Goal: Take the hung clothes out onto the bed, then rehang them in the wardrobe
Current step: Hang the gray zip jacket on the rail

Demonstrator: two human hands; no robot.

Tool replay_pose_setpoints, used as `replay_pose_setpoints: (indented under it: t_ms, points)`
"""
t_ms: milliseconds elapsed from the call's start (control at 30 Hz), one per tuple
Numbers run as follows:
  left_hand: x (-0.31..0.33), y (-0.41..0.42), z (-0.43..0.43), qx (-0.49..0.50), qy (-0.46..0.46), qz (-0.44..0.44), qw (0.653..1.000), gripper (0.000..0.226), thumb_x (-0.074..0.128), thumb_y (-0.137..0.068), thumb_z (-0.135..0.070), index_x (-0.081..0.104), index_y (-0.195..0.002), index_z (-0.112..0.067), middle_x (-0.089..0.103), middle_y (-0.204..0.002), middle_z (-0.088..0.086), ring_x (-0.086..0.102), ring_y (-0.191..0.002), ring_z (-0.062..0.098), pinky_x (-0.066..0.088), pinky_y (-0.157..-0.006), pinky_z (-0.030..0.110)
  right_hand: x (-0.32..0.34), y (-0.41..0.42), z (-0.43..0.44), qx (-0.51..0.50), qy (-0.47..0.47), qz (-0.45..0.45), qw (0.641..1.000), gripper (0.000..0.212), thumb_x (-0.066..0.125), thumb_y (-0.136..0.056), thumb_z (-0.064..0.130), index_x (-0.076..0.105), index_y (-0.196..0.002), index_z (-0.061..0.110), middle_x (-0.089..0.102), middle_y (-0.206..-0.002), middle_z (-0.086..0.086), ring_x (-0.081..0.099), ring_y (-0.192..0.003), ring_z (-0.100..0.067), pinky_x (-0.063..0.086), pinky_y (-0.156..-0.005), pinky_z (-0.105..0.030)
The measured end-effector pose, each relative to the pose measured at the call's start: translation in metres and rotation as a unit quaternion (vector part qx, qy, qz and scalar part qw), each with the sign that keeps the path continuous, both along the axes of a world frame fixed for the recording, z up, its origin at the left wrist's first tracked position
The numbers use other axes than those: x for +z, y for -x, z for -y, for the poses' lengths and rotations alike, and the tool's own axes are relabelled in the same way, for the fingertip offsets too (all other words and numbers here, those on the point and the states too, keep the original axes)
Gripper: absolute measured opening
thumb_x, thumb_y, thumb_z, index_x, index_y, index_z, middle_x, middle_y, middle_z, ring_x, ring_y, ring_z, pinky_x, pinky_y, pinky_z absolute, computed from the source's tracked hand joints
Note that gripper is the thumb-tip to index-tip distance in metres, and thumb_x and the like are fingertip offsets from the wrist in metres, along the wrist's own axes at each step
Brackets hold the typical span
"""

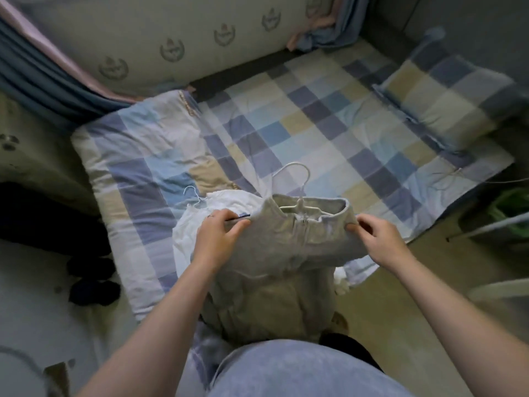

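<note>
Gripping the grey zip top (297, 247) at both shoulders: my left hand (220, 239) curled round its left shoulder, my right hand (380, 239) pinching its right one. Top is on a white hanger (300, 209), draped over the near edge of the bed (315, 124). White garment (186, 236) partly under the top, to its left. Folded quilt (137, 156) beyond the top to the left; pillow (446, 93) far beyond it to the right.

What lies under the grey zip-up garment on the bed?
A white garment on its own hanger sticks out left of the grey garment; whatever else lies beneath is covered.
</note>
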State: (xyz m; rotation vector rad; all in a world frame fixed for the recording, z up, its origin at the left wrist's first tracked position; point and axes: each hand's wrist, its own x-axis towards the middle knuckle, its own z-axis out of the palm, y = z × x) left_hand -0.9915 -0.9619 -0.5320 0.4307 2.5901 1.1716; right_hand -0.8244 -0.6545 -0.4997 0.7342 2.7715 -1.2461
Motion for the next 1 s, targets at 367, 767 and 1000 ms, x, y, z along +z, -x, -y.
replay_pose_setpoints:
  t_ms: [367, 767, 1000]
  points:
    - [0.068, -0.097, -0.207, -0.169, -0.077, -0.061, 0.981, 0.009, 0.07, -0.088, -0.04, 0.063, -0.087, -0.033, 0.062, -0.087, -0.013, 0.058, -0.086, 0.009, 0.048, -0.079, 0.03, 0.068, -0.184, -0.122, -0.198, -0.018, -0.128, 0.972, 0.01, 0.067, -0.09, 0.022, 0.067, -0.083, 0.028, 0.067, -0.075, 0.015, 0.06, -0.074, 0.004, 0.041, -0.063, -0.01]
    - [0.105, -0.261, -0.483, -0.349, -0.136, -0.067, 0.925, 0.017, 0.072, -0.083, -0.042, 0.066, -0.088, -0.027, 0.063, -0.09, -0.005, 0.06, -0.087, 0.015, 0.05, -0.078, 0.031, 0.109, -0.42, -0.267, -0.41, -0.079, -0.146, 0.897, 0.005, 0.064, -0.092, 0.027, 0.069, -0.093, 0.028, 0.069, -0.086, 0.011, 0.062, -0.083, 0.0, 0.044, -0.07, -0.021]
    - [0.127, -0.362, -0.618, -0.499, -0.145, -0.073, 0.851, 0.019, 0.067, -0.088, -0.045, 0.063, -0.098, -0.029, 0.059, -0.098, -0.007, 0.055, -0.089, 0.004, 0.038, -0.073, 0.013, 0.138, -0.529, -0.302, -0.516, -0.13, -0.157, 0.832, 0.012, 0.064, -0.092, 0.021, 0.064, -0.081, 0.02, 0.063, -0.071, 0.004, 0.062, -0.068, -0.011, 0.049, -0.061, -0.026]
